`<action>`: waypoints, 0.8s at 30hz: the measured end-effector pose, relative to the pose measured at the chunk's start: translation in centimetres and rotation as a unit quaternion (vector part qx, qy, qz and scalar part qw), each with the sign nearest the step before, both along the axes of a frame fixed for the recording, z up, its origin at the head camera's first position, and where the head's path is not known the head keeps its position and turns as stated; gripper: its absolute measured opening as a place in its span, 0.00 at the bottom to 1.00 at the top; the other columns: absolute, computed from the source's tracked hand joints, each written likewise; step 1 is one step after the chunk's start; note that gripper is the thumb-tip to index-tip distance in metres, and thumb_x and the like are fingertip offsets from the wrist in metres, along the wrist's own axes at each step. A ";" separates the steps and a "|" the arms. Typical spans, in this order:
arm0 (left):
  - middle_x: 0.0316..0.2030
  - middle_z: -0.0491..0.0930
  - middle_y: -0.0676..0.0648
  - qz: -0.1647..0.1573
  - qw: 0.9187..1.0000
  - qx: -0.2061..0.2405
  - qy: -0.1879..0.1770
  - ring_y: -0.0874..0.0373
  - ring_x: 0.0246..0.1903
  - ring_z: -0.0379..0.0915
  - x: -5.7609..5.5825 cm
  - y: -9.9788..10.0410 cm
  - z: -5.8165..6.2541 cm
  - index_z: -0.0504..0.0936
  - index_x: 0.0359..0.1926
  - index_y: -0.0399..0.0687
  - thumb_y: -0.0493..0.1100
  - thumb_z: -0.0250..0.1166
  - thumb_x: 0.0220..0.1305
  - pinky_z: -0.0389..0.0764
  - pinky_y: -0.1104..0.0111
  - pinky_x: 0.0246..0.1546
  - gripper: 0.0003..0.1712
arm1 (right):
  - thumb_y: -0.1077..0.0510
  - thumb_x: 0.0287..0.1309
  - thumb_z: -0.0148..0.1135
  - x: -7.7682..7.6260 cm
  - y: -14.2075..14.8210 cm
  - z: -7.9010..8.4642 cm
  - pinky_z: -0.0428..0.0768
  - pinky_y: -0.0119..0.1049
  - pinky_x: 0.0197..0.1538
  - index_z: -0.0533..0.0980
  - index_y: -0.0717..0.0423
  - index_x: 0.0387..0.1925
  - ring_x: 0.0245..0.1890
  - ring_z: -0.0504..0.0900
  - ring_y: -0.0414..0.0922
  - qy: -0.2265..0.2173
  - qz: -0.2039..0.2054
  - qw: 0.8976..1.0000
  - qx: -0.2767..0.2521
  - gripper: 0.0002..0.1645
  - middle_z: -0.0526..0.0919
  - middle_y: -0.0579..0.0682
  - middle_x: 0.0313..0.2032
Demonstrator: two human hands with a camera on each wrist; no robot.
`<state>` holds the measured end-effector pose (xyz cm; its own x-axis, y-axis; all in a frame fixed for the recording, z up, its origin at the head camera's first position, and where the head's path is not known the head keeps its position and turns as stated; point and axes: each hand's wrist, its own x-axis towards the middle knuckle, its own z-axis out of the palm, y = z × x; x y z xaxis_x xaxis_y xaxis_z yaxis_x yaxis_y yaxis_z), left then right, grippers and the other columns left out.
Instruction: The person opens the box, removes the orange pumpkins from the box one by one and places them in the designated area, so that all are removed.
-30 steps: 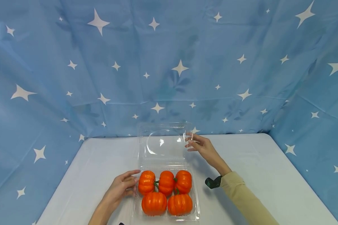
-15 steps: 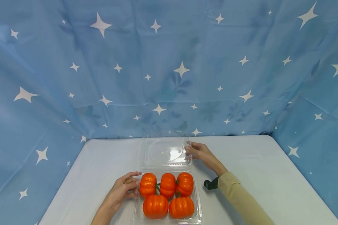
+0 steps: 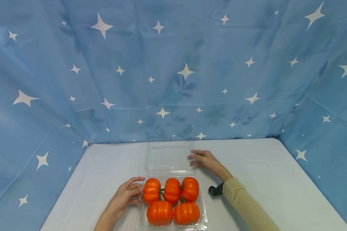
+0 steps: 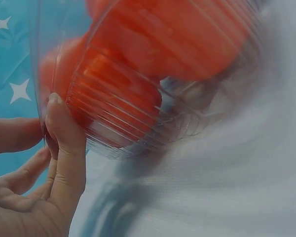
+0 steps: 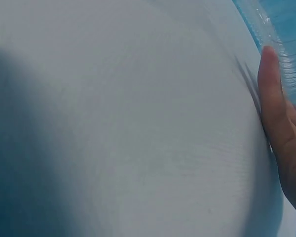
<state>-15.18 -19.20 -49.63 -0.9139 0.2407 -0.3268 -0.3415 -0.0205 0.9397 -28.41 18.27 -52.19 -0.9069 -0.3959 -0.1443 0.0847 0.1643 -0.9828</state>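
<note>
Several small orange pumpkins (image 3: 160, 213) sit in a clear plastic clamshell container (image 3: 203, 205) at the near middle of the table. Its hinged lid (image 3: 169, 158) lies folded back behind the base, toward the curtain. At the base's left side, my left hand (image 3: 122, 197) pinches the rim; the left wrist view shows its thumb (image 4: 64, 128) against the clear ribbed wall. My right hand (image 3: 206, 161) holds the lid's right edge between thumb and fingers. In the right wrist view the thumb (image 5: 271, 94) lies along that lid edge, with the other fingers mostly hidden.
A white table (image 3: 266, 179) spreads out on both sides of the container. Along its far edge hangs a blue curtain (image 3: 173, 80) with white stars, which also closes in the left and right sides. A dark device (image 3: 216, 190) sits under the right wrist.
The lid has swung back and down from a raised tilt to nearly flat, with my right hand lowering alongside it. My left hand stays at the container's left rim.
</note>
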 end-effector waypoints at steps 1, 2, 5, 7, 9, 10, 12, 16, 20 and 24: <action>0.37 0.82 0.52 -0.001 1.000 0.001 0.001 0.59 0.27 0.72 0.0 0.0 0.0 0.63 0.72 0.34 0.35 0.60 0.70 0.80 0.69 0.28 0.32 | 0.52 0.77 0.55 0.0 0.0 0.0 0.88 0.41 0.50 0.60 0.75 0.72 0.49 0.88 0.52 -0.003 -0.003 1.000 -0.001 0.37 0.79 0.70 0.60; 0.37 0.82 0.52 -0.001 1.000 0.003 0.001 0.59 0.27 0.72 0.0 0.0 -0.1 0.63 0.72 0.34 0.35 0.60 0.70 0.80 0.69 0.28 0.32 | 0.52 0.76 0.56 0.0 -0.1 0.0 0.88 0.40 0.49 0.60 0.76 0.72 0.48 0.88 0.51 -0.004 -0.007 1.000 -0.001 0.37 0.80 0.69 0.59; 0.36 0.82 0.52 -0.001 1.000 0.006 0.001 0.59 0.26 0.72 0.1 0.0 -0.1 0.63 0.72 0.34 0.35 0.60 0.70 0.80 0.69 0.28 0.32 | 0.53 0.74 0.60 0.1 -0.2 0.1 0.89 0.39 0.46 0.63 0.75 0.71 0.45 0.89 0.50 -0.009 -0.028 1.000 0.005 0.37 0.83 0.68 0.56; 0.36 0.82 0.52 -0.001 1.000 0.008 0.001 0.59 0.26 0.72 0.1 0.0 -0.1 0.63 0.72 0.34 0.35 0.60 0.70 0.80 0.69 0.28 0.32 | 0.52 0.72 0.62 0.2 -0.4 0.3 0.89 0.39 0.44 0.66 0.73 0.69 0.42 0.90 0.50 -0.011 -0.049 0.999 0.019 0.36 0.84 0.67 0.54; 0.35 0.81 0.52 -0.003 1.000 0.009 0.002 0.59 0.26 0.73 0.1 0.0 0.0 0.63 0.72 0.34 0.36 0.60 0.70 0.81 0.69 0.28 0.32 | 0.50 0.71 0.63 0.4 -0.6 0.6 0.89 0.40 0.44 0.69 0.72 0.67 0.39 0.90 0.50 -0.004 -0.066 0.997 0.042 0.35 0.85 0.66 0.52; 0.35 0.81 0.52 -0.004 1.000 0.010 0.002 0.59 0.26 0.73 0.1 0.0 -0.1 0.63 0.72 0.34 0.36 0.60 0.71 0.81 0.69 0.28 0.32 | 0.49 0.71 0.63 0.5 -0.6 0.8 0.88 0.40 0.44 0.71 0.71 0.66 0.38 0.90 0.49 0.004 -0.074 0.995 0.061 0.35 0.85 0.66 0.51; 0.35 0.81 0.52 -0.009 1.000 0.009 0.001 0.59 0.26 0.73 0.0 0.0 -0.1 0.62 0.72 0.34 0.36 0.60 0.71 0.81 0.69 0.28 0.32 | 0.47 0.70 0.64 0.9 -0.5 1.2 0.88 0.40 0.44 0.72 0.70 0.65 0.36 0.90 0.49 0.024 -0.086 0.990 0.106 0.35 0.85 0.65 0.51; 0.36 0.82 0.52 -0.022 1.000 0.009 0.002 0.59 0.26 0.73 -0.3 -0.1 -0.2 0.62 0.72 0.33 0.37 0.60 0.71 0.81 0.69 0.28 0.32 | 0.45 0.67 0.67 2.1 -0.3 2.1 0.88 0.42 0.45 0.74 0.66 0.63 0.40 0.90 0.51 0.097 -0.099 0.970 0.202 0.35 0.85 0.63 0.51; 0.36 0.81 0.51 -0.041 0.999 0.012 0.008 0.59 0.26 0.74 -0.4 -0.3 -0.2 0.61 0.72 0.33 0.38 0.61 0.72 0.82 0.68 0.28 0.33 | 0.45 0.65 0.69 3.8 -0.1 3.3 0.87 0.48 0.50 0.76 0.64 0.61 0.49 0.87 0.55 0.165 -0.097 0.948 0.255 0.33 0.84 0.60 0.55; 0.36 0.80 0.50 -0.054 0.998 0.011 0.018 0.58 0.26 0.75 -0.3 -0.5 -0.1 0.59 0.71 0.32 0.38 0.60 0.73 0.82 0.68 0.26 0.33 | 0.46 0.64 0.70 5.5 0.1 4.4 0.85 0.53 0.55 0.77 0.63 0.60 0.54 0.84 0.59 0.196 -0.063 0.944 0.259 0.32 0.82 0.61 0.58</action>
<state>-15.53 -19.68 -49.70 -0.8932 0.3458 -0.2875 -0.3087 -0.0068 0.9511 -22.89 18.35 -47.81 -0.9658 -0.2503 0.0675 -0.2182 0.6446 -0.7327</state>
